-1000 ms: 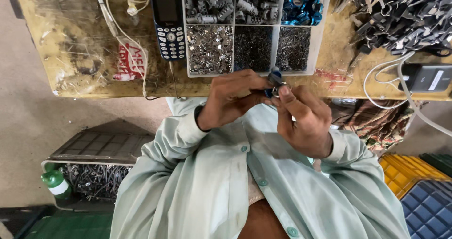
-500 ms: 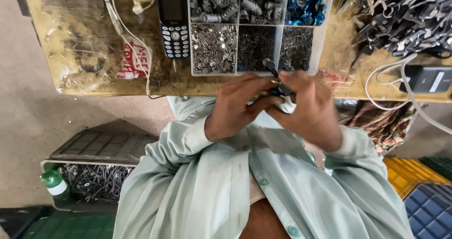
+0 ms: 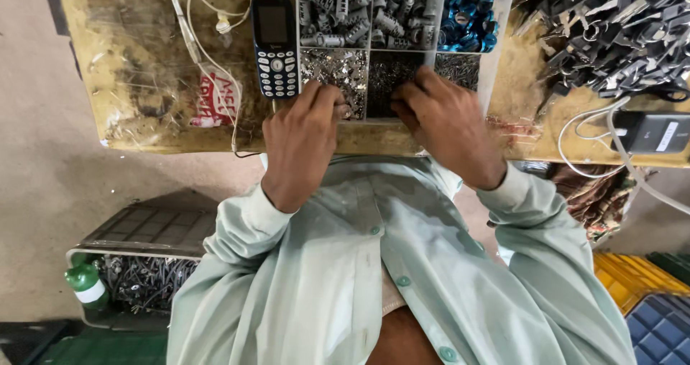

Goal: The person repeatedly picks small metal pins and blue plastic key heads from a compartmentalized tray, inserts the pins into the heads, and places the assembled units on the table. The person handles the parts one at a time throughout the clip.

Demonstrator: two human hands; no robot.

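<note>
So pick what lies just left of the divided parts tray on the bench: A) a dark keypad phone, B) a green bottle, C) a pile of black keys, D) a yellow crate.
A: the dark keypad phone lies flat against the left wall of the divided parts tray, above the left hand.

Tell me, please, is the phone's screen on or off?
Off: the keypad phone lies face up on the table with a dark, blank screen.

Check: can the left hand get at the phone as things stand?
Probably yes. The left hand rests at the parts tray's near edge, and the phone lies just beyond its fingertips on the bench, face up, with nothing between them but a thin white cable nearby.
</note>
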